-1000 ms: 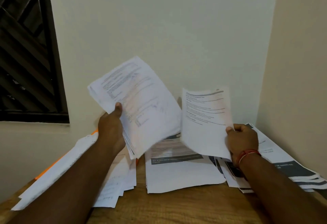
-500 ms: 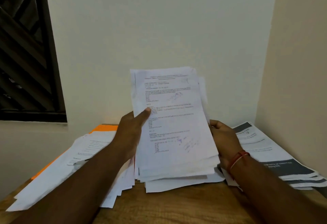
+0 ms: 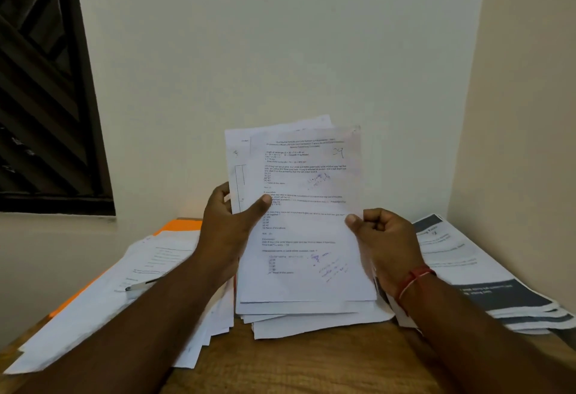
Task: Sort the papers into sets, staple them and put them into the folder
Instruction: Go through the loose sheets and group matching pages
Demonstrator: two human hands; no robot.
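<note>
I hold a stack of printed papers (image 3: 299, 222) upright over the wooden table (image 3: 311, 362), its bottom edge low over other sheets. My left hand (image 3: 230, 225) grips the stack's left edge, thumb across the front. My right hand (image 3: 383, 238) pinches the right edge of the top sheet between thumb and curled fingers. The top sheet carries typed questions and blue pen marks. An orange folder (image 3: 180, 226) lies at the back left, mostly under white sheets.
Loose white sheets (image 3: 124, 294) spread over the left of the table, with a pen (image 3: 138, 285) lying on them. A pile of papers with dark grey bands (image 3: 486, 284) sits at the right, against the wall. A dark window grille is at the upper left.
The two separate bundles were brought together into one stack in front of me. My right hand moved from behind the stack to pinch the top sheet's right edge.
</note>
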